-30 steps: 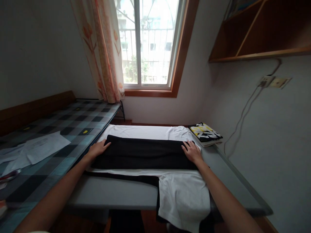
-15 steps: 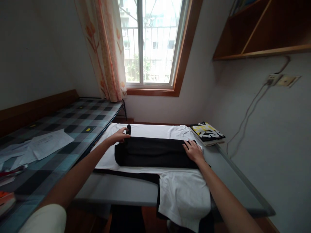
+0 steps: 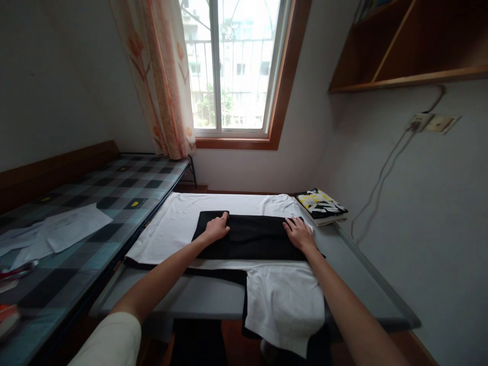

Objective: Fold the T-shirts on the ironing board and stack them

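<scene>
A folded black cloth (image 3: 259,239) lies as a long strip on a white garment (image 3: 163,223) spread over the grey table. My left hand (image 3: 217,227) is closed on the black cloth's folded layer near its left end, fingers pinched at the upper edge. Flat on the right end of the same cloth rests my right hand (image 3: 299,233), its fingers spread. Part of the white garment, with black beneath it, hangs over the table's front edge between my arms.
A folded patterned cloth (image 3: 321,205) sits at the table's (image 3: 373,274) back right. To the left is a checkered bed (image 3: 141,178) with papers (image 3: 72,229). Wooden shelves (image 3: 407,51) hang at the upper right, with cables below.
My left hand has moved right, bringing the black cloth's left end over onto the strip, which is now shorter. My right hand stays on the right end. The view has shifted slightly.
</scene>
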`<state>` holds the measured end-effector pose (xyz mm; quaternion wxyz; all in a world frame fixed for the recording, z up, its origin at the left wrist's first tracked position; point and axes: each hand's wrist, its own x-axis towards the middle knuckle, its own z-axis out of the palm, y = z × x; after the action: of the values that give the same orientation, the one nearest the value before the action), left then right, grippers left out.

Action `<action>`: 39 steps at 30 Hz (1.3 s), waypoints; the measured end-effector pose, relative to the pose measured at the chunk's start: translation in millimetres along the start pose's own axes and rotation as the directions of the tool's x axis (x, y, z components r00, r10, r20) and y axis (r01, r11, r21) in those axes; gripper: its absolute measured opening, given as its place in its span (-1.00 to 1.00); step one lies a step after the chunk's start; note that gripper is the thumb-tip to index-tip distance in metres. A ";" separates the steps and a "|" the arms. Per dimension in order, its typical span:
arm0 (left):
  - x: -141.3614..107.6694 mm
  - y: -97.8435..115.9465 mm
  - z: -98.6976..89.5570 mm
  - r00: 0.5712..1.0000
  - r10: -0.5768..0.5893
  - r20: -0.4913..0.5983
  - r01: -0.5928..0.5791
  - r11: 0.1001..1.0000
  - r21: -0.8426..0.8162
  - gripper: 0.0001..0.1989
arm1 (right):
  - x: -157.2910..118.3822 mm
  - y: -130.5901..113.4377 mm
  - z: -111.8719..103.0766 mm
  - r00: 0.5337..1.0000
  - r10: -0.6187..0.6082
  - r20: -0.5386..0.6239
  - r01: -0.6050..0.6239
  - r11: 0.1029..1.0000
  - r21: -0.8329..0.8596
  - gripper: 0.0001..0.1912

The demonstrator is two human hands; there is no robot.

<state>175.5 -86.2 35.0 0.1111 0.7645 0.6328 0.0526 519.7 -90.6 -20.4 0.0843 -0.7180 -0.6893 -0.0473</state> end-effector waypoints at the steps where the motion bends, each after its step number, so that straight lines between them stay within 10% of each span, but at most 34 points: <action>1: -0.3 1.1 0.2 1.000 -0.002 -0.002 0.002 1.000 -0.005 -0.59 | -0.1 -0.2 0.0 1.000 0.000 -0.003 0.000 1.000 0.000 -0.40; 10: -0.4 13.1 6.2 0.998 -0.009 -0.056 0.006 0.999 -0.045 -0.64 | 0.3 0.9 1.4 1.000 0.003 -0.004 -0.003 1.000 -0.002 -0.40; 16: 1.2 -17.6 5.7 0.952 0.070 -0.298 -0.067 0.998 0.020 -0.49 | 0.9 1.9 2.5 1.000 0.003 0.007 -0.003 1.000 0.002 -0.40; 24: -1.7 -53.4 35.0 0.980 0.138 -0.142 -0.113 0.979 0.172 -0.32 | 0.4 1.1 2.1 1.000 0.004 0.003 -0.004 1.000 0.003 -0.41; 39: -0.1 1.3 48.4 0.964 0.087 -0.252 -0.074 0.995 0.060 -0.38 | -5.8 -3.4 -4.1 0.989 -0.026 -0.148 0.015 0.997 -0.072 -0.42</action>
<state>187.4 -91.5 -11.7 0.0076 0.7789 0.6116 0.1386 516.2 -97.0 -17.3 0.1097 -0.7077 -0.6865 -0.1260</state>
